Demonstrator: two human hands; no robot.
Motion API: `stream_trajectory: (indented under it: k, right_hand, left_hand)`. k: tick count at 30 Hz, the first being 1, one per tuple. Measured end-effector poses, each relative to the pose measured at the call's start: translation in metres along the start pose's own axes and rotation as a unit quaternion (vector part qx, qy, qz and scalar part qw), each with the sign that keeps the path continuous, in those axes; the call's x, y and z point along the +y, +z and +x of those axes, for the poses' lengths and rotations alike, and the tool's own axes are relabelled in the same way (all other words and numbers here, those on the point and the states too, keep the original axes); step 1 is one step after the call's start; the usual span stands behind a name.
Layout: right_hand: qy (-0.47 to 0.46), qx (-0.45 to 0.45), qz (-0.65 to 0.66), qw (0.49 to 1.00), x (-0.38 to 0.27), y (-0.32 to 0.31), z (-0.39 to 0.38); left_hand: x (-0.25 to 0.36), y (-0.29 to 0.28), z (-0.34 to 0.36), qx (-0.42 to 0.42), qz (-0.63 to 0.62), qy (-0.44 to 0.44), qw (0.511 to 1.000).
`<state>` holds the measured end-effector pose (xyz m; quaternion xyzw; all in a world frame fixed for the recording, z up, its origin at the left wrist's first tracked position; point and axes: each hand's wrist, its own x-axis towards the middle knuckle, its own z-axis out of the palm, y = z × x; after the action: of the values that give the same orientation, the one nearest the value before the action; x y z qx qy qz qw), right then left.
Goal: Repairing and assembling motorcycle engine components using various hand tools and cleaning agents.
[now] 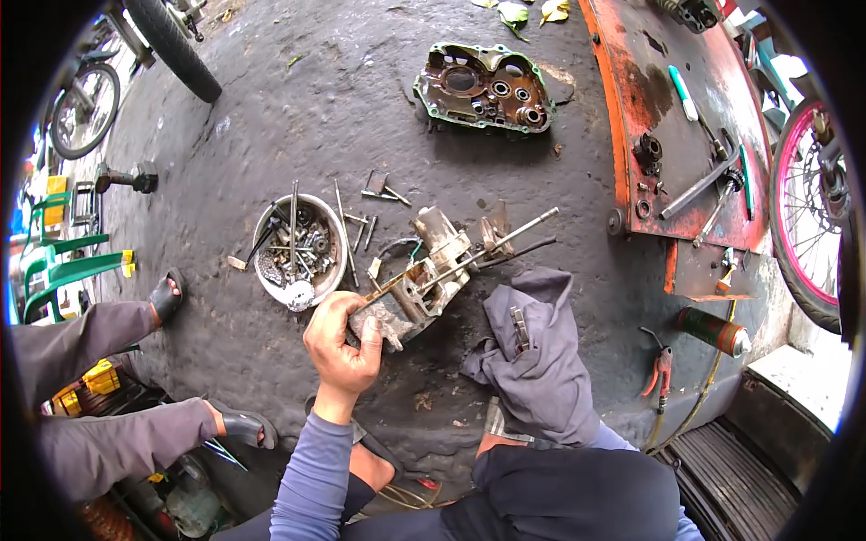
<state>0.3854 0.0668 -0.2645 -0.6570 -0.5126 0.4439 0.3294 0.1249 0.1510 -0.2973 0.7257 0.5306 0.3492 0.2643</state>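
Observation:
My left hand (345,346) is closed round the near end of a greasy metal engine casing (410,302), its thumb on the side facing me. The casing is tilted, and long studs (510,236) stick out of it to the right. A grey cloth (541,361) hangs right of the casing, covering my right hand completely; only part of the right sleeve (615,438) shows below it. A small metal part (520,329) lies against the cloth's folds. How my right fingers are placed is hidden.
Left of the casing, a round bowl (342,257) contains bolts and small parts. A gearbox-like casing half (483,90) lies farther off. An orange metal bench (622,135) with tools, a spray can (713,332) and an air gun (661,370) are at right. Another person's feet (248,428) are at left.

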Motion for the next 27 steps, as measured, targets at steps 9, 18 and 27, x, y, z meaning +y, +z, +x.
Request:
stream_trajectory:
  k: [9, 18, 27]
  right_hand:
    - [-0.165, 0.001, -0.376, 0.912, 0.088, -0.023, -0.057]
    - [-0.081, 0.045, -0.369, 0.925, 0.082, -0.027, -0.072]
    - [-0.024, 0.092, -0.469, 0.878, 0.083, 0.006, -0.072]
  left_hand:
    - [-0.003, -0.005, -0.003, -0.001, 0.032, 0.002, 0.999]
    - [-0.002, 0.002, 0.0, -0.012, 0.026, 0.006, 1.0]
    - [-0.006, -0.006, -0.003, -0.024, 0.029, -0.012, 0.999]
